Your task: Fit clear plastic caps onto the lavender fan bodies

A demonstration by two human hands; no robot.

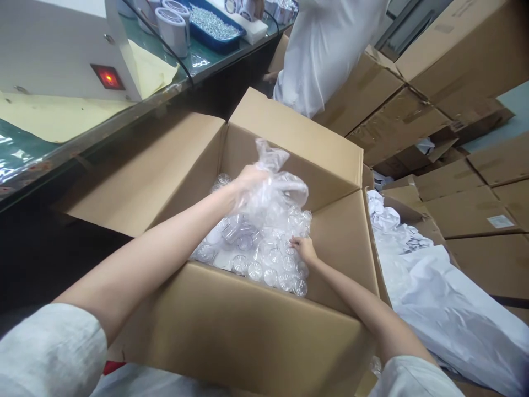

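An open cardboard box [256, 325] stands in front of me with its flaps folded outward. Inside lie several clear round plastic pieces [254, 270], packed close together; their exact kind I cannot make out. My left hand [252, 179] is closed around the gathered top of a clear plastic bag [273, 193] above these pieces. Lower and to the right, my right hand [303, 249] has its fingertips pinched at the right side of the clear pieces. Whether it grips the bag film or a piece is hidden.
At the left, a workbench [206, 69] carries a white machine [58, 49] with a lit red switch, white cups [171, 30] and a blue tray [215, 27] of small clear bits. A person in white [326, 49] stands beyond the box. Stacked cartons [475, 204] and white sheeting [446, 309] fill the right.
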